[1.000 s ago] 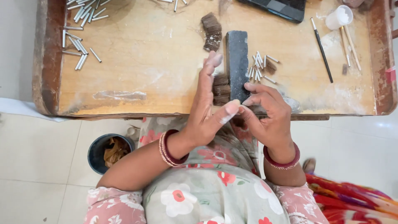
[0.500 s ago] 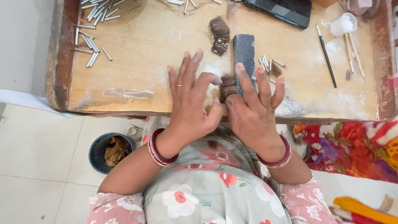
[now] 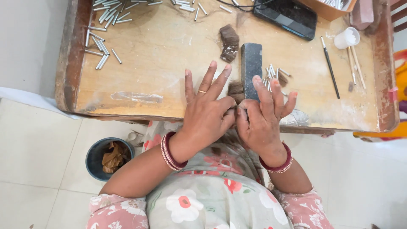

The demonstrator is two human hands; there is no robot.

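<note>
We see the left hand (image 3: pixel 207 116) and the right hand (image 3: pixel 260 121) close together at the near edge of the wooden bench (image 3: pixel 161 51). The thumbs and forefingers of both hands meet and pinch a small tuft of brown hair (image 3: pixel 235 91), while the other fingers (image 3: pixel 212 76) are spread and lifted. So each hand is partly closed on the tuft, which sits just in front of the thumbs, between the two hands.

Just beyond the fingers of the right hand lies a dark rectangular block (image 3: pixel 252 63), and beside it, to the right of these fingers, a small heap of short metal tubes (image 3: pixel 273 74). Further ahead of the left fingers lies another brown hair bundle (image 3: pixel 229 42). Well to the right of the fingers lie a thin black brush (image 3: pixel 330 68) and a small white cup (image 3: pixel 346 38). On the floor, near the left forearm, stands a dark bucket (image 3: pixel 94 159).
</note>
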